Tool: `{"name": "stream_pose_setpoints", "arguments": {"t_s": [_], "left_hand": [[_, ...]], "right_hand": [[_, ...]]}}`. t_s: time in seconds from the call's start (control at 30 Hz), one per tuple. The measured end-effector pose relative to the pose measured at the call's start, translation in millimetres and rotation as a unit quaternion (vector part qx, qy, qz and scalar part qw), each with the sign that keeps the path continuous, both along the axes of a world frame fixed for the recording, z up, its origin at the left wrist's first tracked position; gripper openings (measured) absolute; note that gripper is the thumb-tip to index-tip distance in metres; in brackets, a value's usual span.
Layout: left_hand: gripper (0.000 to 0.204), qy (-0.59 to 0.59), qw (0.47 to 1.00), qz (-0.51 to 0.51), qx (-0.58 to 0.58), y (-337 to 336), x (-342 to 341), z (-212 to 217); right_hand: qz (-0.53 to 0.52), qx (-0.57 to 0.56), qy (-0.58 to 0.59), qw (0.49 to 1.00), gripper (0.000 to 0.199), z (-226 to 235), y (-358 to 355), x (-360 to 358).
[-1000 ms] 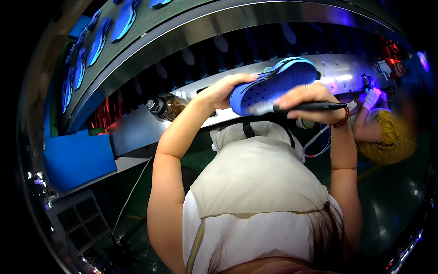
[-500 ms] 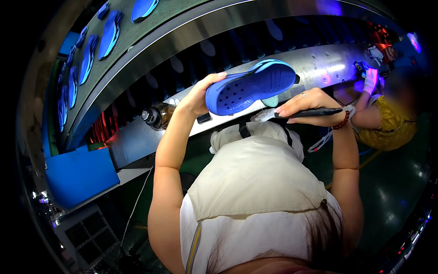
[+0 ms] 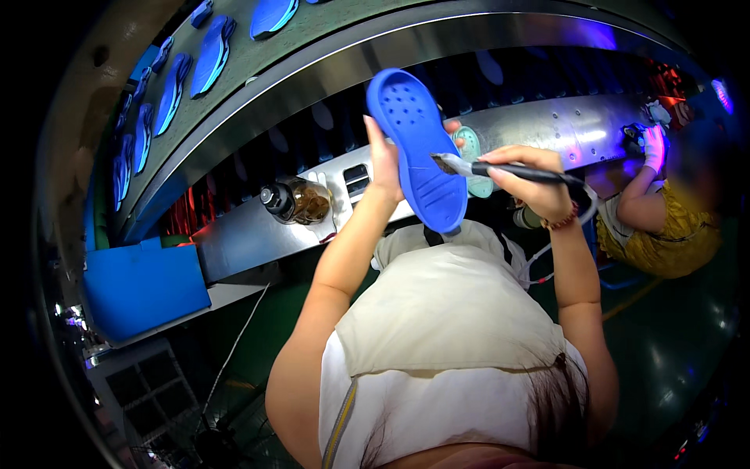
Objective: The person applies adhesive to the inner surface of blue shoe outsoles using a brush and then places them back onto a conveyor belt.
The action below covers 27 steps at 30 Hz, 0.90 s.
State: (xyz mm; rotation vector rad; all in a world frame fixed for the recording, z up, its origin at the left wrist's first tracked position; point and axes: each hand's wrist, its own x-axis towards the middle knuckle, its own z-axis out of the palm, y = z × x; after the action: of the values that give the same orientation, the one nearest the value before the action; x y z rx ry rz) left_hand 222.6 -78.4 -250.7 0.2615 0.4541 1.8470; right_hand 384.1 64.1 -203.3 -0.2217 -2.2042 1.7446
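A blue shoe sole [image 3: 428,148] with a ring of small holes at its far end is in my left hand [image 3: 383,160]. The thumb lies along its left edge and fingertips show past its right edge. My right hand [image 3: 537,184] is closed round the dark handle of a brush [image 3: 506,170]. Its bristle tip rests on or just above the sole's inner face, near the right edge; contact is hard to tell. Behind the brush, a mint-green sole-shaped piece [image 3: 474,142] is partly hidden.
A bottle [image 3: 301,201] with a black cap and brown contents stands on the metal bench [image 3: 234,242], near a dark rectangular item [image 3: 357,180]. Beyond runs a belt [image 3: 234,86] carrying several blue soles. A blue box [image 3: 144,289] sits left; a co-worker in yellow [image 3: 660,230] is at right.
My left hand has turned the sole from lying sideways to nearly upright, its holed end now far from me. The brush has come from below the sole to over its inner face.
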Motion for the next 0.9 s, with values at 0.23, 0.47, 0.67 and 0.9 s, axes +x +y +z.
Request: {"name": "stream_pose_setpoints", "arguments": {"t_s": [0.23, 0.47, 0.67, 0.9], "left_hand": [[0.090, -0.020, 0.995, 0.063, -0.077, 10, 2, -12], [0.092, -0.017, 0.993, 0.098, -0.060, 1, -5, -4], [0.094, -0.010, 0.995, 0.095, 0.018, 6, -13, 10], [0.090, -0.005, 0.992, 0.123, -0.020, 6, -25, 19]], "right_hand": [[0.015, 0.211, 0.141, 0.967, 0.010, -3, -27, -25], [0.109, 0.024, 0.090, 0.990, 0.015, 4, -10, -14], [0.183, 0.052, 0.127, 0.974, 0.014, 9, -25, -19], [0.158, 0.009, 0.086, 0.984, 0.019, -11, -9, -13]]}}
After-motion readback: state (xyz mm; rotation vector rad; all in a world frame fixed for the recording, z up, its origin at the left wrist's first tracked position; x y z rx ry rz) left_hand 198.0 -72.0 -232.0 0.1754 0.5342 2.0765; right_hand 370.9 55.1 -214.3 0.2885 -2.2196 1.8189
